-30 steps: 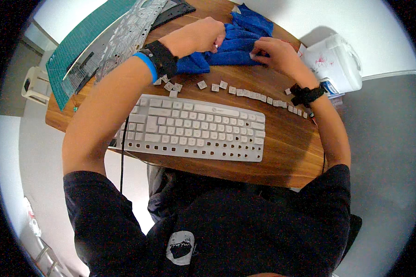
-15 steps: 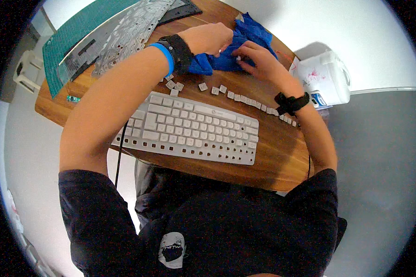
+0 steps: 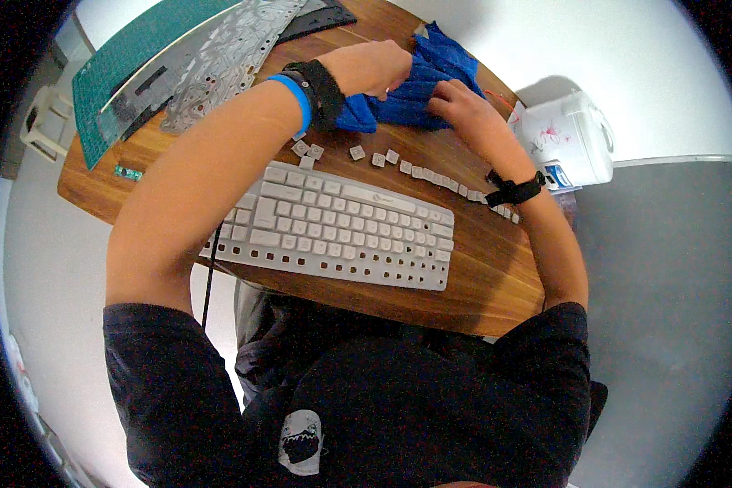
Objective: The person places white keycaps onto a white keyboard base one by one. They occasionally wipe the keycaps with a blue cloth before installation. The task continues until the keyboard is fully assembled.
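A crumpled blue cloth (image 3: 419,98) lies at the far side of the wooden table. My left hand (image 3: 372,68) is closed over its left part, gripping it; the fingertips are mostly hidden. At the cloth's right side my right hand (image 3: 462,107) has curled fingers against the fabric, and what they hold is hidden. Nearer to me lies a white keyboard (image 3: 346,224), its lower rows and right side showing bare dark sockets. Between it and the cloth, loose white keycaps (image 3: 439,179) form a slanting line, with a few (image 3: 307,151) beside my left forearm.
At the far left, a perforated metal plate (image 3: 224,69) and dark and clear panels rest on a green cutting mat (image 3: 98,89). A small green circuit board (image 3: 128,172) lies by the left edge. A white container (image 3: 573,134) stands beyond the right edge. A black cable (image 3: 210,281) hangs below my left arm.
My right hand has turned and curled its fingers onto the cloth. The small white piece at its fingertips is no longer visible. My left hand has hardly moved.
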The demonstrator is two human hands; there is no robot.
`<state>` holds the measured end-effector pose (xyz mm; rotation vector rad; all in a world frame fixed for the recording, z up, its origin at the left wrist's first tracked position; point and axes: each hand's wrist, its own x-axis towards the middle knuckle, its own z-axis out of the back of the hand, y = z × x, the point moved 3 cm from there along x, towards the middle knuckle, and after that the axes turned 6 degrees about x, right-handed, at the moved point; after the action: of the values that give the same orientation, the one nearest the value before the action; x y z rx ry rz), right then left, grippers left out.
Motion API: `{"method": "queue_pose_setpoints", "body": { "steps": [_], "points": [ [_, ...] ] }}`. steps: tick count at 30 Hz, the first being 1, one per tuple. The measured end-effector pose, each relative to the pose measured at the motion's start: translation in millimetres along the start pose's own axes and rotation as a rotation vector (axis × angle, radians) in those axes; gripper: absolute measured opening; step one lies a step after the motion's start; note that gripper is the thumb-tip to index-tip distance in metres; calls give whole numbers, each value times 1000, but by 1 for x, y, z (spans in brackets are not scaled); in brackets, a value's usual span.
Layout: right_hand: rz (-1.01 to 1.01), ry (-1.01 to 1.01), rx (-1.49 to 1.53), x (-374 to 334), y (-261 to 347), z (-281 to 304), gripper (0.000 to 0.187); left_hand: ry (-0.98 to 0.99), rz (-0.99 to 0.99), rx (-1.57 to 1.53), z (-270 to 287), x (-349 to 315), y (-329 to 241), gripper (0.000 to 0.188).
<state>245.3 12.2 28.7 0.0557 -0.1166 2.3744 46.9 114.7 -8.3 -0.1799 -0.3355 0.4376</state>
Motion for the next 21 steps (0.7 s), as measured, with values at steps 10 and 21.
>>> {"method": "queue_pose_setpoints", "body": {
  "steps": [10,21],
  "points": [
    [-334,-59,136,-57,-25,-4,25,17,6,-33,-2,3,1,11],
    [-435,-14,365,-72,4,-5,24,-42,-65,-206,17,16,-22,11]
  ]
}}
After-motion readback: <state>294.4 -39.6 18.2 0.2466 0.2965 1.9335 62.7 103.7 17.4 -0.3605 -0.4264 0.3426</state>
